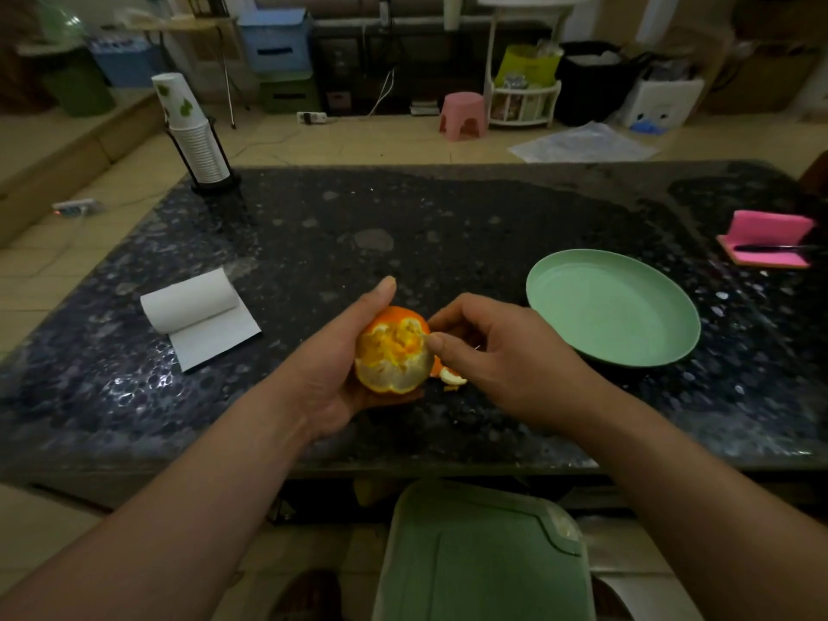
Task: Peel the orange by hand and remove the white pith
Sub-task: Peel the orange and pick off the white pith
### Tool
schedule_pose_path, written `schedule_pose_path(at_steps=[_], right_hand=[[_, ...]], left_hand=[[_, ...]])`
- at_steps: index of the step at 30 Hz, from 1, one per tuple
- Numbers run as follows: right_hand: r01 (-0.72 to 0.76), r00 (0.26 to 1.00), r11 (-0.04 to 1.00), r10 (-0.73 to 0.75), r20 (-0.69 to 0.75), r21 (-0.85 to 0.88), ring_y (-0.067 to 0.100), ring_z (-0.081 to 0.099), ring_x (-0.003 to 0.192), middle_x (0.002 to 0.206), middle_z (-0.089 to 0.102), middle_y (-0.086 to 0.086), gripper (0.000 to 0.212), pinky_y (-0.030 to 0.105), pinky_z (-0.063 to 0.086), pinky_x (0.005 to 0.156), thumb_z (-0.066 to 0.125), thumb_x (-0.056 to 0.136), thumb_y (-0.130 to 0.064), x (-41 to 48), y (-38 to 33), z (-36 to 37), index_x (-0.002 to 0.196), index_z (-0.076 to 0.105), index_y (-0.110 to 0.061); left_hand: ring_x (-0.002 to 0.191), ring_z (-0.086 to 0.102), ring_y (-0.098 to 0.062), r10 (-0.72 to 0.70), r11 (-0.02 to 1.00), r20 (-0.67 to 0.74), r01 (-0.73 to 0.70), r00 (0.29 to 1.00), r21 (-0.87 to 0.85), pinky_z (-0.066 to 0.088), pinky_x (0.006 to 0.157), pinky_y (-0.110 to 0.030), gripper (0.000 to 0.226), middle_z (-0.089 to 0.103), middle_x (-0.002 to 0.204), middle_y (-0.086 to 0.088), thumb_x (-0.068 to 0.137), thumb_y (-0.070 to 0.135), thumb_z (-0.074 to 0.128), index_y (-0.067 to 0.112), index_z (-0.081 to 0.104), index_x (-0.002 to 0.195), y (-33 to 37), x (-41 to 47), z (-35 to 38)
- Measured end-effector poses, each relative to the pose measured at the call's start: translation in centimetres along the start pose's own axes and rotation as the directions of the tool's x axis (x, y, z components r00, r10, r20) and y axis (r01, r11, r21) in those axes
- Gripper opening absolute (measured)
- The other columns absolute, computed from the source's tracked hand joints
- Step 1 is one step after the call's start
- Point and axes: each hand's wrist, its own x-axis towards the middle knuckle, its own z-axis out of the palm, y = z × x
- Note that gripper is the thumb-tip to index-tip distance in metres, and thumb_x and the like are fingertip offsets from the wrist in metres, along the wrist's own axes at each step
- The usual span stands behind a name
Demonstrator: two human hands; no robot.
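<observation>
The underside of the orange (394,351) is covered by the left hand (331,365), whose fingers are hidden behind it. The right hand (488,351) has its fingertips tucked out of sight where the orange is pinched. The bin (484,553) is cut off by the bottom edge, and the dark object (770,247) on the pink pad (761,228) is too small to be identified.

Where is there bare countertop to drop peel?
Bare: between the paper towel roll and the left hand; the far middle, between the paper cup stack and the green plate. Crowded: around the orange, where a peel scrap lies.
</observation>
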Motion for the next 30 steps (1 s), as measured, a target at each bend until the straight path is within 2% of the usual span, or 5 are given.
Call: schedule_pose_path(at_steps=[3,8,11,22,30], right_hand=[[0.012,1.0,0.998,-0.012,-0.004,-0.065,-0.005,0.069,0.086,0.092,0.074,-0.017,0.014,0.013,0.053,0.071,0.07,0.1,-0.034,0.0,-0.1,0.1,0.113,0.072,-0.031],[0.04,0.997,0.985,-0.051,-0.061,-0.165,0.004,0.07,0.074,0.08,0.072,-0.01,0.008,0.041,0.061,0.07,0.071,0.095,-0.031,0.0,0.1,0.7,0.102,0.067,-0.03],[0.068,0.991,0.973,-0.092,-0.101,-0.221,0.005,0.065,0.07,0.076,0.067,-0.01,0.006,0.038,0.058,0.065,0.069,0.097,-0.027,-0.1,0.0,0.8,0.101,0.064,-0.028],[0.222,0.959,0.872,-0.276,-0.064,-0.437,0.017,0.056,0.063,0.074,0.059,-0.005,0.01,0.041,0.047,0.057,0.056,0.102,-0.028,-0.3,-0.3,0.7,0.099,0.06,-0.019],[0.119,0.982,0.987,-0.133,-0.132,-0.107,0.007,0.057,0.06,0.068,0.064,-0.006,0.008,0.023,0.042,0.051,0.067,0.097,-0.02,-0.5,-0.3,0.1,0.09,0.068,-0.024]], left_hand=[[0.093,0.078,-0.027,0.008,0.999,-0.014,-0.007,1.0,0.037,0.064,0.078,-0.045,0.065,0.079,0.11,-0.016,0.088,0.062,0.07,0.009,0.069,0.125,0.0,-0.1,0.1],[0.091,0.071,-0.029,0.083,0.992,-0.042,-0.078,0.996,0.1,0.063,0.079,-0.045,0.053,0.076,0.106,-0.019,0.095,0.052,0.068,0.008,0.068,0.125,-0.4,-0.3,1.1],[0.089,0.069,-0.029,0.107,0.99,-0.025,-0.104,0.994,0.095,0.061,0.08,-0.045,0.041,0.073,0.1,-0.015,0.097,0.05,0.066,0.015,0.069,0.118,-0.5,-0.4,1.4],[0.094,0.072,-0.03,0.083,0.988,-0.012,-0.081,0.996,0.128,0.058,0.095,-0.057,0.054,0.075,0.114,-0.024,0.095,0.054,0.065,0.008,0.07,0.123,-0.3,-0.4,1.0],[0.087,0.072,-0.028,0.078,0.99,0.05,-0.084,0.996,0.113,0.06,0.079,-0.045,0.049,0.076,0.099,-0.016,0.081,0.057,0.07,0.014,0.075,0.103,-0.1,-0.6,0.5]])
